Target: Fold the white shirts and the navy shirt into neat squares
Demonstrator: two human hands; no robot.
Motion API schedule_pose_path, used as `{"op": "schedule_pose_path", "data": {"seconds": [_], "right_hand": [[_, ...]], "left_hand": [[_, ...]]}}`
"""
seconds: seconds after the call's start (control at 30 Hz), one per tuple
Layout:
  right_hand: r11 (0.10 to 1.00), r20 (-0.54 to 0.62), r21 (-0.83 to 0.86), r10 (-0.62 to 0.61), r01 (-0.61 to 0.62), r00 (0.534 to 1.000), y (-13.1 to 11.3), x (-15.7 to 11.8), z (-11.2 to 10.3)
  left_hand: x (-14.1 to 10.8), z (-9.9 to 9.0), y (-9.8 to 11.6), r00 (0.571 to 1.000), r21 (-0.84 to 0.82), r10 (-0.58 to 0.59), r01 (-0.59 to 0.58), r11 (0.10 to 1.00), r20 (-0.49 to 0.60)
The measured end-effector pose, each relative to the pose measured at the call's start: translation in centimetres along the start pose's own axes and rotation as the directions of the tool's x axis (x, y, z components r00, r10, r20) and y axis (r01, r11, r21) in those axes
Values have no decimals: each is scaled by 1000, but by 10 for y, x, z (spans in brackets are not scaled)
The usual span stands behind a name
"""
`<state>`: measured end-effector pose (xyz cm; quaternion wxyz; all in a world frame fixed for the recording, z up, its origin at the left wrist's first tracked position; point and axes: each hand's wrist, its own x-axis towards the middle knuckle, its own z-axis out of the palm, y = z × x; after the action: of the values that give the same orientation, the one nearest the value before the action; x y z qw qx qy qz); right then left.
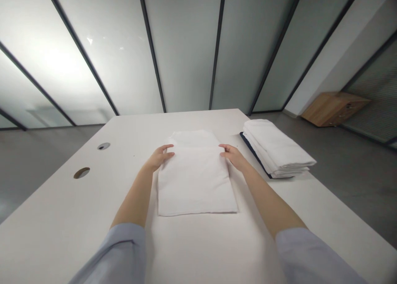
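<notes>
A white cloth (194, 180), folded into a rectangle, lies in front of me, its near edge straight and its far end slightly narrower. My left hand (159, 156) grips its left side toward the far end, thumb and fingers on the fabric. At the matching spot on the right side, my right hand (232, 155) pinches the edge in the same way. A fold line runs across the cloth between both hands. What kind of article it is, I cannot tell.
On the right of the white table (198, 247) sits a stack of folded white cloths (273, 145) with a dark blue layer (254, 153) beneath. Two round holes (82, 173) pierce the tabletop at left. Beyond stand frosted glass panels (186, 48) and a wooden cabinet (331, 108).
</notes>
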<state>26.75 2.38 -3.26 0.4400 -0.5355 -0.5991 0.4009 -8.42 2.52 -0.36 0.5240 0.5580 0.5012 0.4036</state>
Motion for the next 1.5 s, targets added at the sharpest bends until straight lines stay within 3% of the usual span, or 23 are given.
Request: {"op": "schedule_pose_path", "data": {"seconds": [0.17, 0.3, 0.43, 0.5, 0.57, 0.63, 0.73, 0.8, 0.9, 0.93, 1.0, 1.1, 1.2, 1.3, 1.37, 1.5], "right_hand": [[928, 62, -369, -31, 52, 998, -24, 6, -13], [835, 95, -536, -83, 122, 992, -51, 31, -19], [692, 8, -696, -262, 194, 965, -88, 66, -20], [624, -70, -754, -390, 208, 918, -107, 82, -21], [568, -122, -791, -513, 229, 850, -122, 91, -24], [517, -137, -817, -607, 257, 783, -127, 91, -26], [445, -100, -847, -671, 291, 735, -108, 68, -23], [400, -27, -862, -650, 312, 759, -79, 38, -18], [357, 146, -849, -550, 389, 823, -30, -15, -10], [356, 210, -831, -509, 427, 835, -17, -30, -8], [384, 324, -772, -449, 507, 833, -1, -50, -9], [426, 386, -705, -441, 568, 810, -5, -52, -10], [438, 352, -706, -466, 557, 812, -26, -26, 4], [435, 317, -762, -395, 479, 862, -43, 5, 32], [424, 330, -794, -302, 436, 894, -44, 21, 50], [416, 370, -835, -62, 361, 927, -29, 29, 69]], "left_hand": [[0, -8, 24, 997, 364, 51, -68, 929, 57], [22, -12, 52, 993, 680, 108, -114, 724, 51], [52, -13, 96, 973, 845, 228, -86, 529, -44], [61, -13, 121, 923, 886, 378, -113, 449, -73], [64, -13, 140, 846, 915, 526, -143, 376, -84], [59, -11, 145, 768, 934, 634, -158, 321, -88], [38, -7, 116, 716, 952, 696, -171, 253, -56], [15, -2, 76, 752, 965, 659, -159, 208, -18], [-31, 6, 10, 838, 976, 541, -169, 135, 70], [-45, 7, -6, 847, 969, 511, -226, 100, 144], [-67, 10, -24, 820, 934, 502, -352, 60, 277], [-73, 17, -14, 788, 933, 563, -352, 79, 249], [-50, 37, 15, 821, 960, 555, -247, 133, 135], [-20, 64, 29, 930, 973, 357, -159, 167, 90], [-7, 78, 25, 979, 981, 198, -75, 177, 39], [-9, 83, -2, 997, 978, -20, 73, 197, -70]]}}
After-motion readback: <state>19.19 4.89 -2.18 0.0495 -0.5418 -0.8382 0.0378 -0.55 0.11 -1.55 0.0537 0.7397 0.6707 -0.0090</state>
